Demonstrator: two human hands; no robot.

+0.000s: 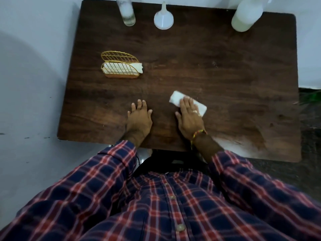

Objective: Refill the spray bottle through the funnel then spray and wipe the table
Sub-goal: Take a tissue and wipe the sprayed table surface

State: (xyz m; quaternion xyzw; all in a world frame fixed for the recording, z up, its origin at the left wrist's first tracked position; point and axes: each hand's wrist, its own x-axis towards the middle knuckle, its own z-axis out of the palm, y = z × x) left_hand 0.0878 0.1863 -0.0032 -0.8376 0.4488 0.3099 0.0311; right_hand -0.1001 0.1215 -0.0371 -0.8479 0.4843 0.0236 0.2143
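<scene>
My right hand point(189, 117) lies flat with straight fingers on a folded white tissue point(176, 98), pressing it to the dark wooden table point(208, 70) near the front edge. My left hand point(139, 117) rests flat on the table beside it, holding nothing. At the back edge stand a clear bottle point(126, 13) on the left, a white funnel point(163, 19) upside down in the middle, and a whitish bottle point(245, 16) on the right; its top is out of view.
A gold wire napkin holder point(119, 66) with white tissues stands on the left half of the table. A pale wall runs along the left side. A damp, shiny patch point(243, 141) shows at the table's front right.
</scene>
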